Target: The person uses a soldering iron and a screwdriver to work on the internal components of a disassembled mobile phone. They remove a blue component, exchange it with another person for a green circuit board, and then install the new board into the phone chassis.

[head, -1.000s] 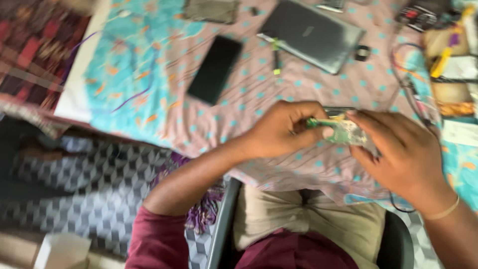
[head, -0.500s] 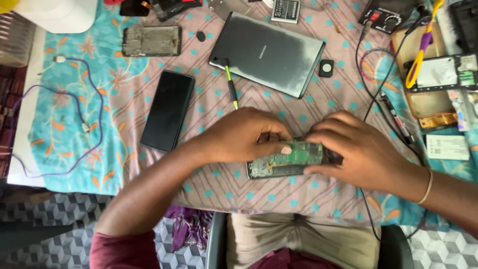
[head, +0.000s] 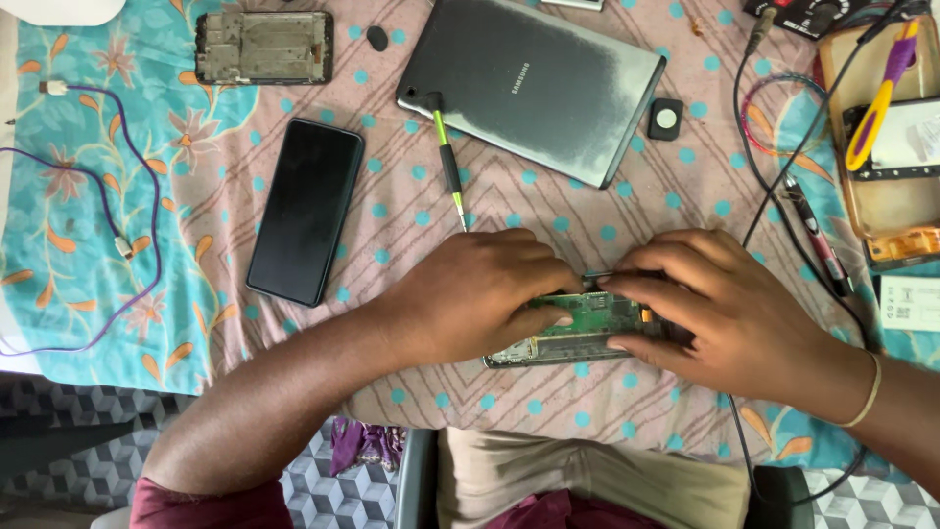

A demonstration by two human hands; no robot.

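An opened phone (head: 587, 323) with a bare green circuit board lies on the dotted pink cloth near the table's front edge. My left hand (head: 480, 294) covers its left half, fingers curled over the board and thumb pressing the near edge. My right hand (head: 715, 304) rests on its right end and pinches a thin metal tool (head: 597, 275), whose tip points left above the board. Both hands hide much of the phone.
Behind the hands lie a black phone (head: 305, 211), a green-and-black screwdriver (head: 448, 167), a grey tablet (head: 534, 83), a bare phone frame (head: 262, 47) and a small square black part (head: 667, 118). A purple cable (head: 147, 196) loops at left. At right lie a pen-like tool (head: 813, 240) and an orange tray (head: 881, 206).
A second ago both hands held the phone up near the table's edge. It now lies flat on the cloth, with both hands pressed on it. The view has shifted left.
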